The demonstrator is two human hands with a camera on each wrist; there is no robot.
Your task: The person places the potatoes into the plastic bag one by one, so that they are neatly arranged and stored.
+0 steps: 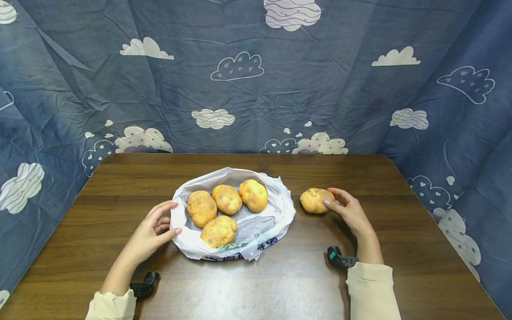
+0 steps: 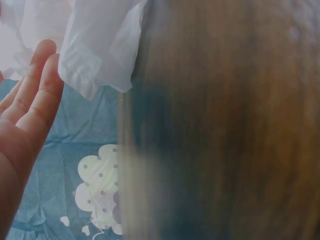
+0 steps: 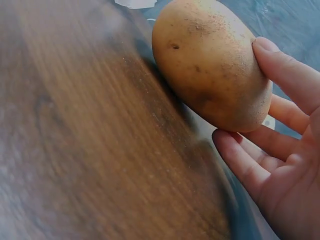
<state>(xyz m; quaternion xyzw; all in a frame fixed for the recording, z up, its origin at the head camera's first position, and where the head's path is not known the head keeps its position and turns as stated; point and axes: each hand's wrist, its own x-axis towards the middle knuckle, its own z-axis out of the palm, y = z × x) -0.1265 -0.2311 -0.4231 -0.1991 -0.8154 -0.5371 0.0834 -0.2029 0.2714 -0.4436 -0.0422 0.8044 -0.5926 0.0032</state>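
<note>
In the head view, a white plastic bag [image 1: 286,209] lies with its mouth spread wide and its rim rolled outward. Inside it are several potatoes, one at the left [image 1: 201,208] and one near the front [image 1: 218,231]. My left hand [image 1: 154,229] holds the bag's left rim, thumb and forefinger overlapping the plastic. The left wrist view shows long fingers [image 2: 42,95] against the thin white plastic. Right of the bag, my right hand [image 1: 347,209] grips another potato [image 1: 314,200] at its right end, the thumb on the near side and fingers round the far side.
The brown wooden table [image 1: 248,289] has rounded far corners. A dark blue cloth [image 1: 240,98] with cloud prints hangs behind it and along the sides. Black wrist cameras sit at the left wrist [image 1: 145,285] and right wrist [image 1: 340,258], close over the table.
</note>
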